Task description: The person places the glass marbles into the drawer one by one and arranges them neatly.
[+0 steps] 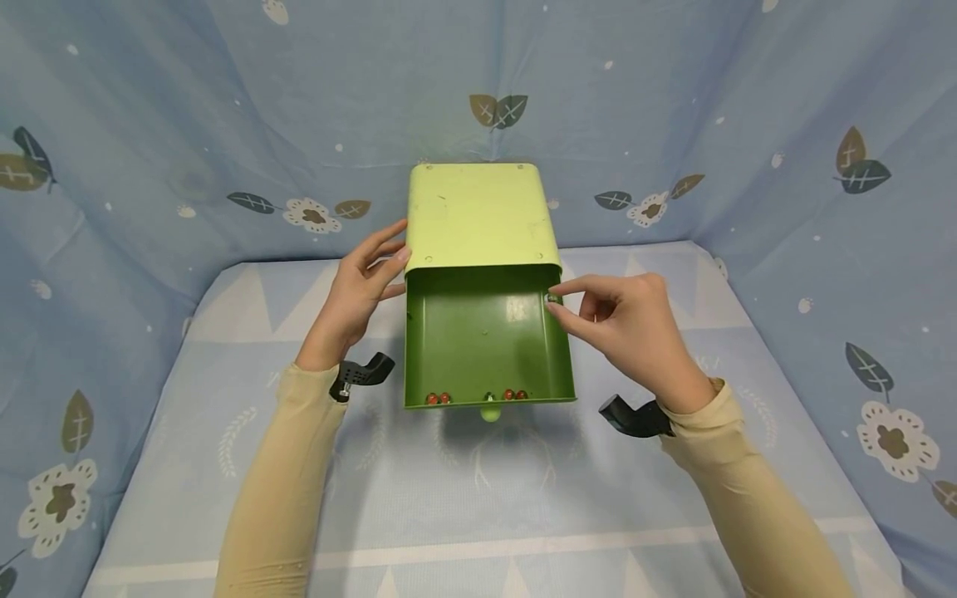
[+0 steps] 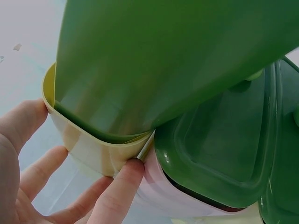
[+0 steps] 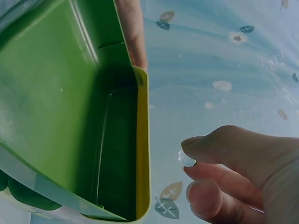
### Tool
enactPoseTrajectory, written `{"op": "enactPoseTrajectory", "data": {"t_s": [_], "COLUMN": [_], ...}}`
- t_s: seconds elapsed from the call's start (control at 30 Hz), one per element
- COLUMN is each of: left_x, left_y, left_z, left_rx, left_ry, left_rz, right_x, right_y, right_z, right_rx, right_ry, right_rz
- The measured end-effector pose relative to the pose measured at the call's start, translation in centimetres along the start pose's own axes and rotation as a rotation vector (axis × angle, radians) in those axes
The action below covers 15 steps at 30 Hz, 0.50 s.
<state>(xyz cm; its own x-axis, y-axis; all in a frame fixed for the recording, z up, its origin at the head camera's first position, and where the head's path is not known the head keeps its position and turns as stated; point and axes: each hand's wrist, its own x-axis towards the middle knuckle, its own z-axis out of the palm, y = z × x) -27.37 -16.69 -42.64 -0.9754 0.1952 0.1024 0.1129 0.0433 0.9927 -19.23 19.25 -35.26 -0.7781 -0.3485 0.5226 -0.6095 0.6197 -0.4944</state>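
Near the middle of the head view stands a small drawer cabinet with a pale yellow-green casing (image 1: 478,212). Its top green drawer (image 1: 484,340) is pulled out, with several red marbles (image 1: 444,399) and one clear-looking marble (image 1: 489,398) along its front wall. My left hand (image 1: 355,289) touches the casing's left side with spread fingers (image 2: 119,191). By the drawer's right wall, my right hand (image 1: 624,320) pinches a clear glass marble (image 3: 187,158) between thumb and fingertips. In the right wrist view that marble appears beside the cabinet, apart from it.
Lower down, the left wrist view shows a closed green drawer (image 2: 210,154) in a pink casing (image 2: 175,191). A light green knob (image 1: 490,413) sits on the open drawer's front. Patterned blue curtains (image 1: 359,100) surround the table (image 1: 449,515) at back and sides.
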Motion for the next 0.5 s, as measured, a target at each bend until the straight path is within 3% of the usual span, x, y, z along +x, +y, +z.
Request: {"op": "enactPoseTrajectory", "data": {"t_s": [0.5], "left_x": [0.0], "left_y": [-0.1], "left_z": [0.0], "left_rx": [0.0], "left_ry": [-0.004], "left_rz": [0.009], "right_x": [1.6], "right_y": [-0.1], "right_z": [1.2], "right_rx": [0.009], "right_ry": [-0.066], "right_rz": [-0.037]}}
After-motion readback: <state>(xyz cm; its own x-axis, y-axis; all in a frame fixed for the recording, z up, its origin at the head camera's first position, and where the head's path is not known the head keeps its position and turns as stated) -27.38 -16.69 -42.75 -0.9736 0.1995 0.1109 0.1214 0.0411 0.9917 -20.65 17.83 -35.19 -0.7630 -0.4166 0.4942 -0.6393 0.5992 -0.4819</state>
